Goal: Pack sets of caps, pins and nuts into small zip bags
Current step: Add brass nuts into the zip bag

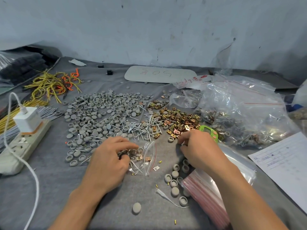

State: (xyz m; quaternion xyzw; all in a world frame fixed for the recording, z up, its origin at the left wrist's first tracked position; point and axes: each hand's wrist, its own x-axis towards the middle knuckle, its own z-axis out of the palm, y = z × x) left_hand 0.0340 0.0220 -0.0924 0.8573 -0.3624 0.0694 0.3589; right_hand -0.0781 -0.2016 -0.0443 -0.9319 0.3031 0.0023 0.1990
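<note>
Zip bag lies on the grey cloth at front middle, mouth gaping toward the right, partly filled with mixed parts. Left hand is clenched on its closed end, pinching film and contents together. Right hand sits at the near edge of the nut pile with fingers curled down; cannot tell if a nut is pinched. Risks: the open mouth lies almost flat, so a tilt or slack squeeze likely spills pieces out; pins may poke through the thin film; nuts mix with pins and caps at the pile edge, so a miscount or stray part may slip in; loose caps by the right wrist may get knocked away
</note>
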